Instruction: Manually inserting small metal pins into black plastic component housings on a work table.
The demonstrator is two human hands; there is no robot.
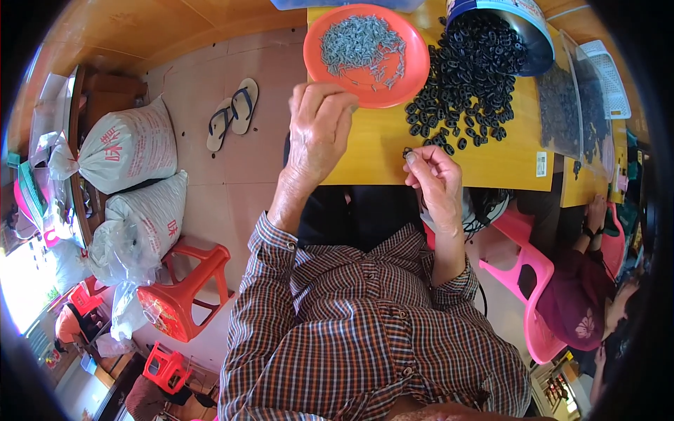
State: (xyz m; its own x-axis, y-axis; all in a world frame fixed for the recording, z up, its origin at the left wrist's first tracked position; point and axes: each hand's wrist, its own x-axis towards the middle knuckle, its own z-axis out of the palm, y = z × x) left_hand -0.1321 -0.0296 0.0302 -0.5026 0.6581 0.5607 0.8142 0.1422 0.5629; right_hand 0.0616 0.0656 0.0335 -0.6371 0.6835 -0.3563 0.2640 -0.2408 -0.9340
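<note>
The left hand (319, 130) is raised over the near edge of the yellow table (379, 151), its fingers curled downward and bunched together at the rim of the orange plate (414, 67). Whether those fingertips grip anything cannot be told — they are turned away from the camera. The plate holds a heap of small grey screws (361, 45).

The right hand (435, 182) sits lower, just off the table's front edge, with thumb and forefinger pressed on a single small black ring (408, 151); the other fingers are folded loosely into the palm.

Just right of the plate a big pile of the same black rings (467, 77) spreads across the tabletop, spilling from a tipped blue tub (523, 31) at the far edge. Between the pile and the right hand a few loose rings lie apart from the rest. Further right stand clear bags (562, 112) filled with dark pieces, and a white basket (611, 74) past them.

To the left of the table, on the tiled floor, lies a pair of sandals (234, 112). Two stuffed white sacks (130, 151) lean against wooden furniture, with a red plastic stool (186, 291) tipped on its side below them. At the right a pink chair (530, 281) stands close beside the person's elbow — and another person in a dark red top (579, 295) sits beyond it.
</note>
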